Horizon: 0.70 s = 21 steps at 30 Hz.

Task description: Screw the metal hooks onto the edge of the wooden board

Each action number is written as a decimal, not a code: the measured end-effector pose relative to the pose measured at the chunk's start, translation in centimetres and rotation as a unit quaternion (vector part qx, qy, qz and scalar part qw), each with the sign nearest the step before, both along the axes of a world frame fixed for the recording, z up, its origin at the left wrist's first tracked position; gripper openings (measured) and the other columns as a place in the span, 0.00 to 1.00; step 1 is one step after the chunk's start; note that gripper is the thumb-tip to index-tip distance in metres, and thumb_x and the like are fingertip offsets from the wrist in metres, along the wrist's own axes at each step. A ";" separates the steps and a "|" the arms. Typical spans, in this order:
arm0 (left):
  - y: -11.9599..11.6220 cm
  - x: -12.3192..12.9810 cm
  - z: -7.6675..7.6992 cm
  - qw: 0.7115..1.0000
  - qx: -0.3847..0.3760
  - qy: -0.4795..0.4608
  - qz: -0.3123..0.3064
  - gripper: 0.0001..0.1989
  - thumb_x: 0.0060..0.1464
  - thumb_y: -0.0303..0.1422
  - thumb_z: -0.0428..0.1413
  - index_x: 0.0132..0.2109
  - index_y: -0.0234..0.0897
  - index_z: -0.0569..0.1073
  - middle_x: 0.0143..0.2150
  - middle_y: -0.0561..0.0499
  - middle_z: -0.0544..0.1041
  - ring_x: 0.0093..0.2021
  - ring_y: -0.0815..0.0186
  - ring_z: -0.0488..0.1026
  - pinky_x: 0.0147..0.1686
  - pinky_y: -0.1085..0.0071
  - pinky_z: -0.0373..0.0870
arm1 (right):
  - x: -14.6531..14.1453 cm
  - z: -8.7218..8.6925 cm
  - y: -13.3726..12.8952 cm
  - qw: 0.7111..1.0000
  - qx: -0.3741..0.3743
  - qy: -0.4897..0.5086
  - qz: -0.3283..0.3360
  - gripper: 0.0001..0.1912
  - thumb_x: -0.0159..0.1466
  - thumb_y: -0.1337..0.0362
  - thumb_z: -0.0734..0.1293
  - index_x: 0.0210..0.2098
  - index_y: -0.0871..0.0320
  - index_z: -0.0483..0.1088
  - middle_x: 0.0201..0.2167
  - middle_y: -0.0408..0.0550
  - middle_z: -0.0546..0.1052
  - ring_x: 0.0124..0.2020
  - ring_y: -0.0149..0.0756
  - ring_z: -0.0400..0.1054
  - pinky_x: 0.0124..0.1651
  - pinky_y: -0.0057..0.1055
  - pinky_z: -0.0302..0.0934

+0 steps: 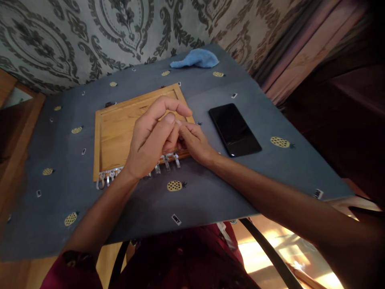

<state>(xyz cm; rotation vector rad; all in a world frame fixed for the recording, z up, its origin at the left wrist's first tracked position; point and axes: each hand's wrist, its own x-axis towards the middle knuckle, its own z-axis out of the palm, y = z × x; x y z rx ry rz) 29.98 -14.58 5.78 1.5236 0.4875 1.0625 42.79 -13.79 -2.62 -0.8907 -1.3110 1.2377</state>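
My left hand [153, 132] and my right hand [195, 140] meet above a wooden framed panel [117, 136]. On the left hand, the index finger arches over while the thumb and lower fingers are bent together. The right hand's fingers are curled, its thumb tip against the left fingers. Whatever lies between the fingertips, if anything, is hidden. The panel lies flat, with a raised rim and a row of metal hooks [112, 175] along its near edge. My hands cover its right part and some hooks.
A black phone [235, 129] lies right of the panel. A crumpled blue cloth [197, 59] rests at the back of the table, whose cover [210, 196] is grey-blue with pineapples. Patterned wallpaper [120, 32] rises behind; wooden furniture [22, 132] stands at the left.
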 end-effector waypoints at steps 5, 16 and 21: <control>0.1 -0.1 0.1 1.000 -0.016 0.015 0.017 0.07 0.63 0.38 0.53 0.41 0.39 0.71 0.15 0.62 0.54 0.13 0.75 0.47 0.17 0.74 0.52 | 0.1 0.3 -0.2 1.000 -0.005 -0.004 0.003 0.27 0.69 0.42 0.59 0.23 0.56 0.61 0.18 0.38 0.66 0.19 0.25 0.59 0.24 0.24 0.56; -0.2 0.1 0.2 0.999 -0.016 0.037 0.025 0.07 0.63 0.36 0.49 0.42 0.41 0.71 0.16 0.60 0.56 0.14 0.73 0.51 0.17 0.73 0.53 | 0.1 0.2 -0.1 1.000 0.006 0.003 0.008 0.25 0.69 0.46 0.59 0.23 0.56 0.63 0.18 0.38 0.68 0.19 0.25 0.60 0.24 0.24 0.56; -0.9 0.2 1.2 0.997 -0.001 0.039 0.060 0.08 0.65 0.37 0.47 0.41 0.41 0.70 0.15 0.61 0.52 0.13 0.73 0.48 0.16 0.73 0.52 | 0.1 0.2 -0.1 1.000 0.000 0.001 0.008 0.25 0.70 0.47 0.59 0.23 0.56 0.63 0.18 0.38 0.67 0.19 0.25 0.59 0.24 0.23 0.56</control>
